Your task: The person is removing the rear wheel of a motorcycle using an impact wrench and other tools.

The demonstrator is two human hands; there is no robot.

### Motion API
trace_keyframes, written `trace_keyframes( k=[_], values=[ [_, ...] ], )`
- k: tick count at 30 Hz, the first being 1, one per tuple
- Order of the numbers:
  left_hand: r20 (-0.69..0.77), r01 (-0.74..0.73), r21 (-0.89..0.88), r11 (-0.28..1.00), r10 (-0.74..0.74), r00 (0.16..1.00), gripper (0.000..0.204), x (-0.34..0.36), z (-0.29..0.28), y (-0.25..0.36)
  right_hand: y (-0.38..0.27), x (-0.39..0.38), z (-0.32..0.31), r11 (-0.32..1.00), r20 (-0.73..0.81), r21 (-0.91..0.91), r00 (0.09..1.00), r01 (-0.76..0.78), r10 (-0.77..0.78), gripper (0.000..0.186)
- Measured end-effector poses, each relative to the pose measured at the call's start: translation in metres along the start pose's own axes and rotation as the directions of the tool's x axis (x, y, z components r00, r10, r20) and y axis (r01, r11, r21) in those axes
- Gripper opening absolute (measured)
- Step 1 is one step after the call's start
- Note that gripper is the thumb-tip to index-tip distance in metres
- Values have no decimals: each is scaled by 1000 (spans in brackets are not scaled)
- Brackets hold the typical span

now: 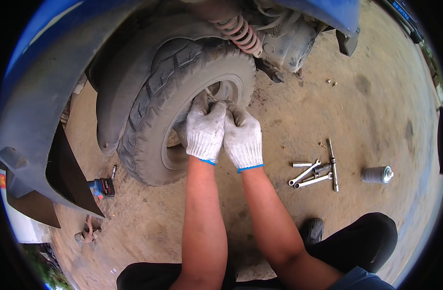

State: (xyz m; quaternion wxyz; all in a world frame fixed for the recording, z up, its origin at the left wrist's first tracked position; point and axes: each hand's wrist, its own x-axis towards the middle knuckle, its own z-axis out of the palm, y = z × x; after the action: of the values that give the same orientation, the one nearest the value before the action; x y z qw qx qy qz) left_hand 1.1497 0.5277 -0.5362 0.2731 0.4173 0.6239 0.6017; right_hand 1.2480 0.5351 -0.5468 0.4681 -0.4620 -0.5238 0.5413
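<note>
The rear wheel [156, 108] of a blue scooter stands on dirt ground, its dusty black tyre facing me. Both of my hands wear white knitted gloves with blue cuffs. My left hand [205, 128] and my right hand [242, 135] press together at the wheel's hub, fingers curled around something there. What they grip is hidden behind the gloves. A coiled reddish shock spring [241, 33] rises above the tyre.
Wrenches and a T-handle tool [318, 171] lie on the dirt to the right, with a grey spray can [377, 174] beyond them. A small red-and-black power tool [101, 187] sits left of the tyre under the blue body panel [35, 96]. My knees show at the bottom.
</note>
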Motion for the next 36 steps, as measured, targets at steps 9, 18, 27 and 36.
trace_keyframes(
  k=[9, 18, 27, 36],
  values=[
    [5, -21, 6, 1000, 21, 1000, 47, 0, 0, 3, -6, 0, -2, 999, -15, -47, 1000, 18, -18, 31],
    [-13, 11, 74, 997, -10, 1000, 49, -1, 0, 9, -8, 1, -3, 995, -11, -94, 999, 30, -31, 32],
    [-18, 30, 45, 999, -29, 999, 48, -1, 2, 11, -9, 0, -3, 997, -17, -74, 1000, 20, -21, 30],
    [-45, -20, -3, 1000, 20, 999, 45, -2, 1, 11, -7, -1, 2, 1000, -24, -19, 1000, -1, 0, 32]
  ],
)
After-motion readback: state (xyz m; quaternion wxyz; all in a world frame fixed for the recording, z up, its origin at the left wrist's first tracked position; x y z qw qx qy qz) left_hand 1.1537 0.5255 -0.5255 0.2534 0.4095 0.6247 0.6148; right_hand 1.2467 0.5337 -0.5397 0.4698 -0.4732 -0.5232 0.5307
